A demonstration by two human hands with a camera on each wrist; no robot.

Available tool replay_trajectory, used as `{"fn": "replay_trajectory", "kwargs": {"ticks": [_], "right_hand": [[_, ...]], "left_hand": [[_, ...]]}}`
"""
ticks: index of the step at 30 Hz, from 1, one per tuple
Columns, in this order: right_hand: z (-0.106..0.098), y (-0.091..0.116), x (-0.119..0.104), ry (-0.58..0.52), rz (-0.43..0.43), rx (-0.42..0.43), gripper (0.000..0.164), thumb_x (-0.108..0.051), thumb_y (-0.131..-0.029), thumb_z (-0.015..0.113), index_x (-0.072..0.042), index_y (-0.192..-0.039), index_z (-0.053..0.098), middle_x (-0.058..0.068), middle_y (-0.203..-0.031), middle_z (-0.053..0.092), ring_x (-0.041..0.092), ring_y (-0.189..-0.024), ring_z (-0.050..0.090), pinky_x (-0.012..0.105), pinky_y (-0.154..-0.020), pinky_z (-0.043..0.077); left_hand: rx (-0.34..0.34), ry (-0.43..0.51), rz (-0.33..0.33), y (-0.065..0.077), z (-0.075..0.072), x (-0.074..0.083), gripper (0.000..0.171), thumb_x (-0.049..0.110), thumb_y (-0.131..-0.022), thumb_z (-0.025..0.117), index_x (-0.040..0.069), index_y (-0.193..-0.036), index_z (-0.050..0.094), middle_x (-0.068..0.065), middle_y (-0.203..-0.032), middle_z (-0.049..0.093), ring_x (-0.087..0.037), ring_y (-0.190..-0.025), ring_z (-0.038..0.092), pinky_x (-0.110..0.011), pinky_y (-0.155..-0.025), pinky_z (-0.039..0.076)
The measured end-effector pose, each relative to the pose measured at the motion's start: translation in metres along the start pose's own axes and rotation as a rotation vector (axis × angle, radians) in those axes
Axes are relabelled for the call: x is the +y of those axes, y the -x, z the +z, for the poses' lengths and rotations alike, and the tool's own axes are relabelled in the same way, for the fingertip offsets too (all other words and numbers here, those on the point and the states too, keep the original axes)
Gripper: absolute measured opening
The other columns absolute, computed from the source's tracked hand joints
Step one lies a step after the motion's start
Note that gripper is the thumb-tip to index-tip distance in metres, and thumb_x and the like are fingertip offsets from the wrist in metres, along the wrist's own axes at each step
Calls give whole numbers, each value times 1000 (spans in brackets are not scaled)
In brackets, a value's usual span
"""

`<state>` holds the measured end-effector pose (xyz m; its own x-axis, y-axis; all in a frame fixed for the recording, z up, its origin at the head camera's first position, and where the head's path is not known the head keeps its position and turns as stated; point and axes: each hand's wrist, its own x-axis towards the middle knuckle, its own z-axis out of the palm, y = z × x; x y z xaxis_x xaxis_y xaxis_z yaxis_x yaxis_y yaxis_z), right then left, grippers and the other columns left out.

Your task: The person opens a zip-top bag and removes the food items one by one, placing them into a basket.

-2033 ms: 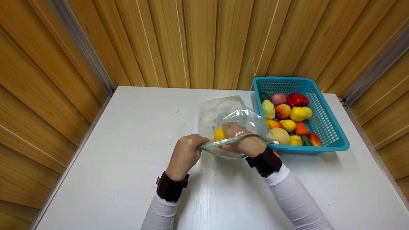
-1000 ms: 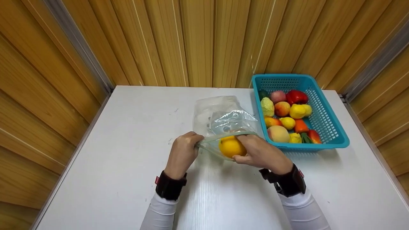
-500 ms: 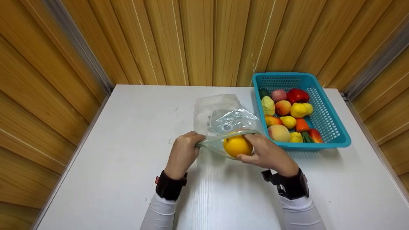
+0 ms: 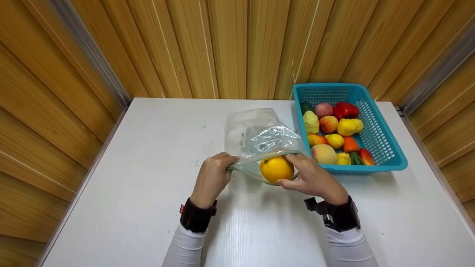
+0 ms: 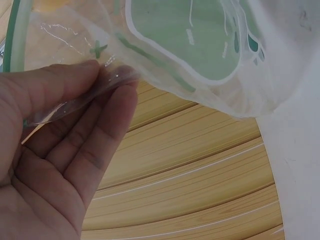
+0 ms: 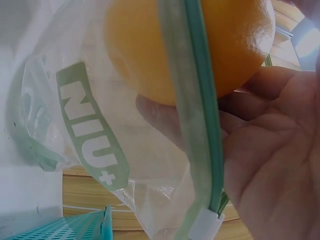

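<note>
A clear plastic zip bag [image 4: 272, 137] with a green zip edge and a white slider lies on the table, its mouth spread toward me. My left hand [image 4: 215, 178] pinches the mouth's left corner between thumb and fingers, as the left wrist view also shows. In the bag's opening sits an orange [image 4: 276, 169], gripped by my right hand [image 4: 311, 178] with the thumb below and the fingers reaching inside. From the right wrist, the orange [image 6: 145, 55] straddles the zip strip [image 6: 197, 100], partly behind the film, and some fingers show through the plastic.
At the right, a teal basket [image 4: 386, 141] holds several fruits and vegetables, among them a peach [image 4: 324, 154], a red pepper [image 4: 346, 110] and a lemon [image 4: 334, 141]. Wood-patterned panels [image 4: 230, 48] stand behind and beside the white table [image 4: 156, 148].
Over two seconds my right hand has drawn back from deep in the bag to its mouth, bringing the orange along. In the last half second almost nothing moves. My left hand keeps its place.
</note>
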<state>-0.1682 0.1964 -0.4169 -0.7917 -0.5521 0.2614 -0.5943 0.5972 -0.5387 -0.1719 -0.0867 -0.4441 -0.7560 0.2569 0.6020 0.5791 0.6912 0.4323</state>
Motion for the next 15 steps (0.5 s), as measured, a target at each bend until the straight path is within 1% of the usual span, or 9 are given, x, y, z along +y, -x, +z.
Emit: {"fn": "replay_trajectory", "kwargs": {"ticks": [6, 9, 10, 15], "right_hand": [[-1, 2, 1, -16, -3, 14, 61, -23, -86, 83, 3, -135, 59, 17, -134, 67, 33, -114, 61, 63, -109, 43], [-2, 2, 2, -22, -4, 19, 62, -24, -86, 83, 2, -137, 59, 16, -136, 66, 33, -116, 61, 69, -113, 34], [-2, 2, 2, -25, -4, 19, 62, -24, -86, 83, 1, -137, 59, 16, -136, 66, 33, -116, 61, 70, -113, 33], [-3, 4, 3, -42, -6, 27, 64, -25, -86, 83, -2, -139, 58, 14, -134, 68, 32, -115, 64, 80, -112, 17]], "left_hand": [[-2, 2, 2, 0, 0, 0, 34, -23, -72, 67, 3, -89, 80, -5, -82, 74, -17, -71, 69, -31, -64, 58], [-2, 11, -2, 0, 0, 0, 35, -24, -71, 66, 3, -89, 80, -4, -81, 74, -17, -71, 68, -31, -63, 58], [-2, 13, -3, 0, 0, 0, 35, -24, -71, 66, 3, -89, 80, -5, -81, 74, -17, -71, 68, -31, -63, 58], [-1, 15, -5, 0, 0, 0, 35, -24, -72, 66, 4, -88, 80, -4, -80, 74, -15, -70, 67, -31, -63, 58]]}}
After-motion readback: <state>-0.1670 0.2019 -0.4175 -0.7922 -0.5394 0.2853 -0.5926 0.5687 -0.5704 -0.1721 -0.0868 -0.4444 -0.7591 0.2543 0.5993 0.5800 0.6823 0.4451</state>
